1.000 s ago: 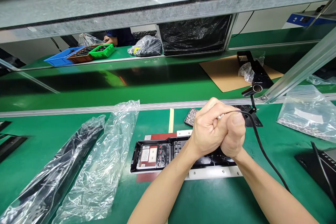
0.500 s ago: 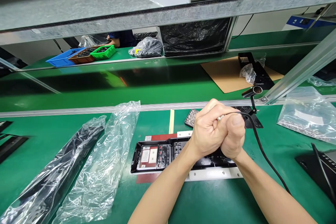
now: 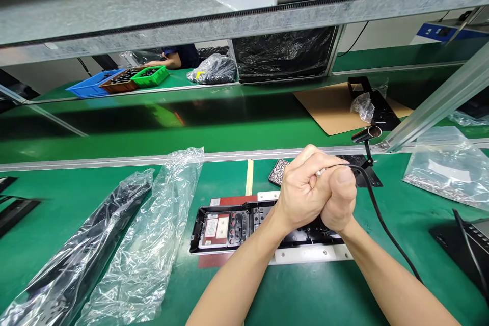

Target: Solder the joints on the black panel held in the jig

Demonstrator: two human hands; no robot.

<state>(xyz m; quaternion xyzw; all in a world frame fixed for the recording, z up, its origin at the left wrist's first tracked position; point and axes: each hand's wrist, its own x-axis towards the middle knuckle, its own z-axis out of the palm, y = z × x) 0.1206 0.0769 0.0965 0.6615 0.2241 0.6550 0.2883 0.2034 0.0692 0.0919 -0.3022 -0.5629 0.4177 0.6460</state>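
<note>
My 2 arms come up from the bottom and meet in the middle. My left grip (image 3: 303, 191) and my right grip (image 3: 340, 201) are both shut tight and pressed together, wrapped around a tool (image 3: 320, 171). Only a small shiny bit of the tool pokes out on top; the rest is hidden in my fists. A black cable (image 3: 382, 219) comes out of it and runs down to the right, past my right arm.

The tool is held up over the right half of a long black part (image 3: 225, 226). I cannot tell if it touches the part. The part lies flat on a white plate (image 3: 313, 253), and that sits on a red mat (image 3: 237, 198) on the green tabletop (image 3: 171, 290).

To the left lie 2 long bags side by side, a clear bag (image 3: 153, 244) and a dark bag (image 3: 76, 265). To the right is a bag of screws (image 3: 443, 168).

Just behind my grips is a small tray of screws (image 3: 278, 170). Past it runs a green belt (image 3: 191, 122), with a sheet of cardboard (image 3: 324, 104) on its right side.

Far away sit a blue bin (image 3: 86, 86) and a green bin (image 3: 151, 75), with another person's arm (image 3: 164, 62) near them. A gray shelf (image 3: 153, 15) hangs over it all.
</note>
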